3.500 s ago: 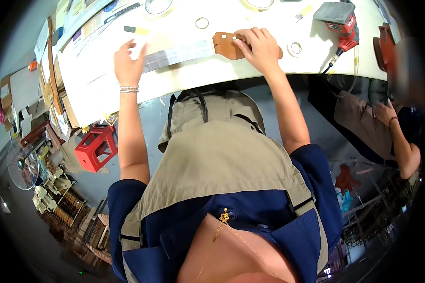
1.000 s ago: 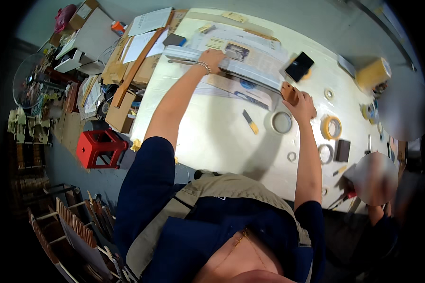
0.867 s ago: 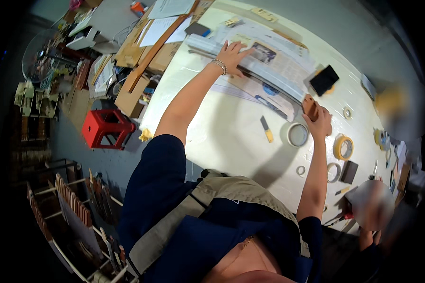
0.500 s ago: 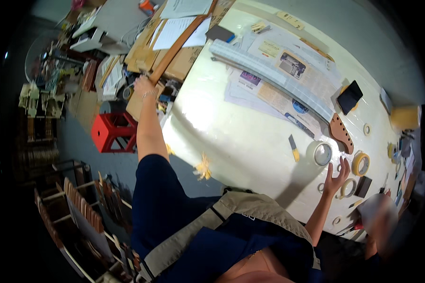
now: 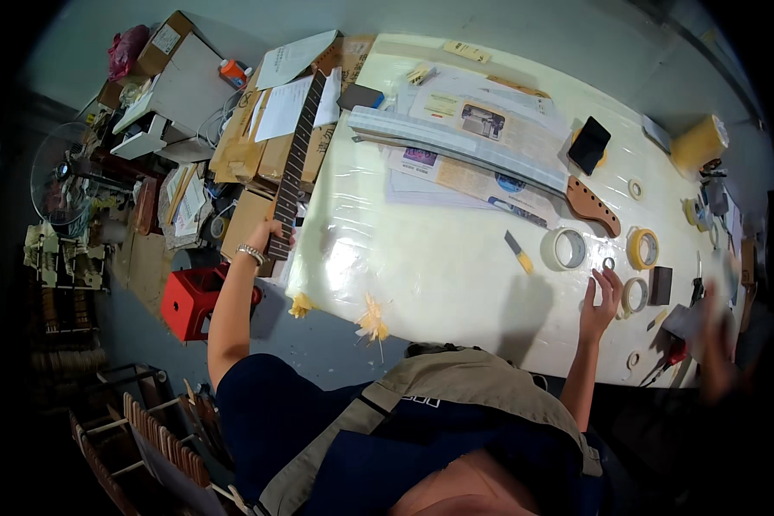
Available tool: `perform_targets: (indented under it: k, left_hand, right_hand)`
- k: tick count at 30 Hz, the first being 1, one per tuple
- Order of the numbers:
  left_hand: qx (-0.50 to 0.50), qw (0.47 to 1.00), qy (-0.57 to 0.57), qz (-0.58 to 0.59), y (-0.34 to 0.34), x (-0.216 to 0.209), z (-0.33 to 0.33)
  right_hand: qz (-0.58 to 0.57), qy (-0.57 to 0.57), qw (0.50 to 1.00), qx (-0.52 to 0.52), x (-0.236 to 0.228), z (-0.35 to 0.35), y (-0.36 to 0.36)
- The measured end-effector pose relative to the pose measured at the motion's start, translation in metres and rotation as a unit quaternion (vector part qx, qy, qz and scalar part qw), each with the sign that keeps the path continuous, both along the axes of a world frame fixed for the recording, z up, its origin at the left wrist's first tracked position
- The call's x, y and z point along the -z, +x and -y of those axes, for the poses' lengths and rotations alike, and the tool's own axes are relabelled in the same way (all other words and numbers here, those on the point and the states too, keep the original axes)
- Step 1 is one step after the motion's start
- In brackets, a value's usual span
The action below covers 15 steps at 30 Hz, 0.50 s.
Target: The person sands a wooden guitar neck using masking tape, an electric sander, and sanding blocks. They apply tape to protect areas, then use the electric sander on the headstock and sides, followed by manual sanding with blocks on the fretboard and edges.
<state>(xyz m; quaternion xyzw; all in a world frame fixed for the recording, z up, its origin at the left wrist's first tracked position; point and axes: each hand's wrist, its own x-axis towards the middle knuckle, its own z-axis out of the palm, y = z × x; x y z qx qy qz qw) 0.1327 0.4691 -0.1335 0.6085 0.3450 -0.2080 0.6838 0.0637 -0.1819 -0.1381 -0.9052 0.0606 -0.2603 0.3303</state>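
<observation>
My left hand (image 5: pixel 269 239) is closed round the near end of a guitar neck (image 5: pixel 298 155) at the left of the table. Its dark fretboard with light inlays faces me, and the far end reaches over papers on cardboard boxes. My right hand (image 5: pixel 601 305) is over the table at the right, fingers apart, holding nothing, close to a roll of masking tape (image 5: pixel 634 295). A second guitar neck, its fretboard covered in pale tape and its brown headstock (image 5: pixel 592 205) bare, lies across newspaper sheets (image 5: pixel 421 163).
Tape rolls (image 5: pixel 566 248), a utility knife (image 5: pixel 519 252), a black phone (image 5: pixel 589 145) and a dark block (image 5: pixel 660 285) lie on the table (image 5: pixel 421 275). A red stool (image 5: pixel 189 301) stands left. Racked necks (image 5: pixel 168 447) are lower left. Another person's blurred hand (image 5: pixel 715 335) is at far right.
The neck in my left hand has turned, its plain brown side giving way to the fretboard. The view has shifted. My right hand stays open near the tape rolls.
</observation>
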Motion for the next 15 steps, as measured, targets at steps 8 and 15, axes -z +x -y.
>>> perform_targets:
  k: [8, 15]
  left_hand:
    - [0.033, 0.938, -0.277, 0.207, -0.118, -0.030, 0.184]
    - [0.081, 0.859, -0.345, 0.371, -0.125, -0.023, 0.342]
  right_hand:
    - [-0.125, 0.297, 0.914, -0.246, -0.029, -0.098, 0.007]
    - [-0.334, 0.522, 0.604, -0.501, -0.072, -0.160, 0.030]
